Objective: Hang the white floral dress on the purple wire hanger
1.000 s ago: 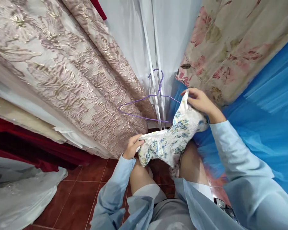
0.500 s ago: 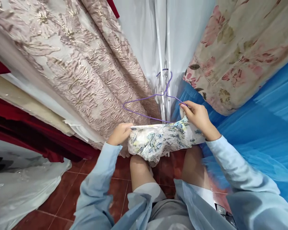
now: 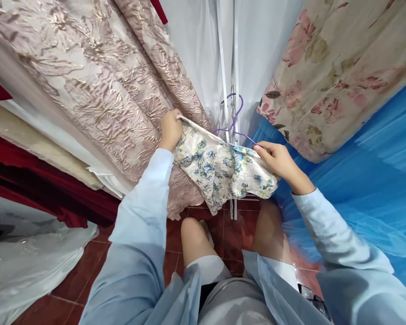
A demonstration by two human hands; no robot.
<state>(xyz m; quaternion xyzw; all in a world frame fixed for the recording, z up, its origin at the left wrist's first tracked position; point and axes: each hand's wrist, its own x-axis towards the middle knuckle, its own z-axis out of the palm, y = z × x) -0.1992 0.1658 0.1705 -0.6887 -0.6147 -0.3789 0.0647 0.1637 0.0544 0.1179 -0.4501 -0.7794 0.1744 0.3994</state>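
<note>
A cream garment with blue and yellow flowers is stretched between my two hands, its lower part hanging in folds. My left hand pinches the upper left corner of its white edge, in front of the pink brocade. With thumb and fingers closed, my right hand grips the right end of the edge together with the shoulder of a purple hanger. The hanger's hook and right slope show above the cloth; its left arm and bottom bar are mostly hidden behind the garment.
Pink brocade fabric hangs at left, a floral cream cloth and blue tulle at right. White straps run down the middle before white cloth. Dark red fabric lies further left, above red floor tiles.
My left hand has moved up with its corner of the garment, which now covers the hanger's left arm and lower bar. My right hand stays nearly in place.
</note>
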